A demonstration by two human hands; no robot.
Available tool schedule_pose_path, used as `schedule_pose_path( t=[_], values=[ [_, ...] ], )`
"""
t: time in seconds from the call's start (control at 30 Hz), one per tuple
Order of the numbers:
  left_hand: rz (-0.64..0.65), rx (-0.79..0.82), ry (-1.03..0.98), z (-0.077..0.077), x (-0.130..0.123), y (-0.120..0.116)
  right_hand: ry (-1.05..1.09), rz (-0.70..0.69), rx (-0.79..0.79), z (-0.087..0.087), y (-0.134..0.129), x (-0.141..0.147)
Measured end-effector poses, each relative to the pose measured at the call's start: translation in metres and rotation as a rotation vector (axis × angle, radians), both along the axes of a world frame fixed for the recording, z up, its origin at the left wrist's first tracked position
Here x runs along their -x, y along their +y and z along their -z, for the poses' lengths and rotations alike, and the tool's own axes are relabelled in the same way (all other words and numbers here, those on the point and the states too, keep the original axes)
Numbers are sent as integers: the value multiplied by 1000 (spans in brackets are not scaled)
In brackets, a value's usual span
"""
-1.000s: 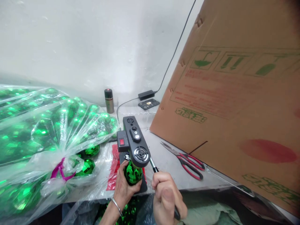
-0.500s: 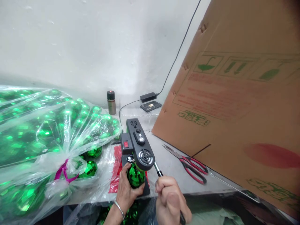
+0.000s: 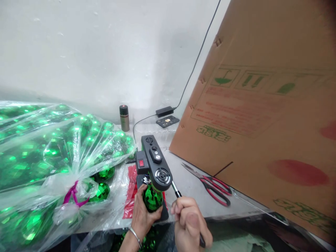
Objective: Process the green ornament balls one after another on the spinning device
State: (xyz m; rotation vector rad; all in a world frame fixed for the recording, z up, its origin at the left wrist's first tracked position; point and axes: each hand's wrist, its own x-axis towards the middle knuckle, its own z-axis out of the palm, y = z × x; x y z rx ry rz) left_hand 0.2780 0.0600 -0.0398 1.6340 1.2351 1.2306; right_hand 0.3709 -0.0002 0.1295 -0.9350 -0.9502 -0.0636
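A shiny green faceted ball [image 3: 153,198] rests in my left hand [image 3: 141,212], thumb and fingers curled round it. The ball sits beneath the round front end of a black machine [image 3: 156,164] with a red switch. My right hand [image 3: 191,221] is closed round a lever handle [image 3: 176,189], whose metal rod leads up to the machine's right side. The ball's top is hidden under the machine head. Red plastic sheeting [image 3: 130,201] lies under the machine's base, left of it.
At left bulges a clear bag of green balls [image 3: 60,147], tied with purple ribbon [image 3: 74,196]. Red-handled scissors [image 3: 214,187] lie right of the machine, before a large cardboard box [image 3: 257,115]. Behind stand a small bottle [image 3: 124,119], a power adapter [image 3: 165,111] and a phone-like black slab [image 3: 167,121].
The view has shifted slightly. Both hands keep their grips, with the ball under the machine head and the lever in about the same position.
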Motion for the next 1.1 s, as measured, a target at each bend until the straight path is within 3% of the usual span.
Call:
schedule_pose_path(
  t=[0.33,0.67,0.77,0.97,1.03,1.1],
  values=[
    [-15,-5,-4,-9,2,3,-42,3,-8,3,1,-2],
    [-2,17,-2,-6,3,3,-146,83,-22,39,0,1],
    [8,32,-1,-7,3,5,-140,55,-7,21,-1,-1],
    [50,-71,-13,1,14,-1,-86,1,117,-50,-3,-7],
    [42,-184,5,15,27,-19,-98,-1,110,-56,-2,-8],
    [27,-307,45,31,44,-41,-119,-7,94,-51,-3,-9]
  ],
)
